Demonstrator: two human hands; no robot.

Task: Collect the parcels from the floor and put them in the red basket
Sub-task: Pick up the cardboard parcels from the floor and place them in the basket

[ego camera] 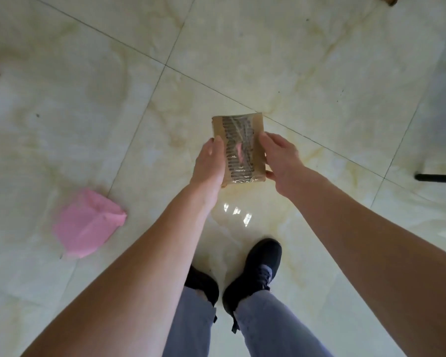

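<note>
Holding brown parcel (238, 148), hands (209, 163) on both sides

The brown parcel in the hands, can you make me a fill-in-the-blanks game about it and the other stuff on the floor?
1. The brown parcel is held by ____ hands, the left hand and the right hand.
2. The parcel lying on the floor to the person's left is ____ in colour.
3. The person's shoes are ____.
4. Clear ____ is wrapped over the brown parcel's label.

Missing words: two; pink; black; tape
</note>
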